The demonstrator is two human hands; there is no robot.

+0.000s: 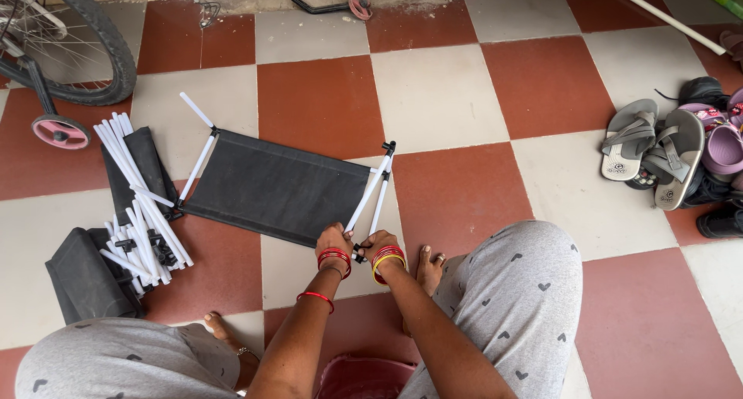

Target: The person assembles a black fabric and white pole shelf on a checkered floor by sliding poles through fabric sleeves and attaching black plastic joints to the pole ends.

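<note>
A black fabric shelf panel lies flat on the checked floor, with white tubes through its left and right edges. My left hand and my right hand meet at the near right corner. Both grip the lower end of the right white tube at a black plastic connector. Red bangles circle both wrists. Another black connector caps the tube's far end. The left tube sticks out beyond the panel's far left corner.
A bundle of white tubes lies on folded black fabric at the left. A bicycle wheel with a pink training wheel stands far left. Sandals and shoes pile at the right. A pink tub sits between my knees.
</note>
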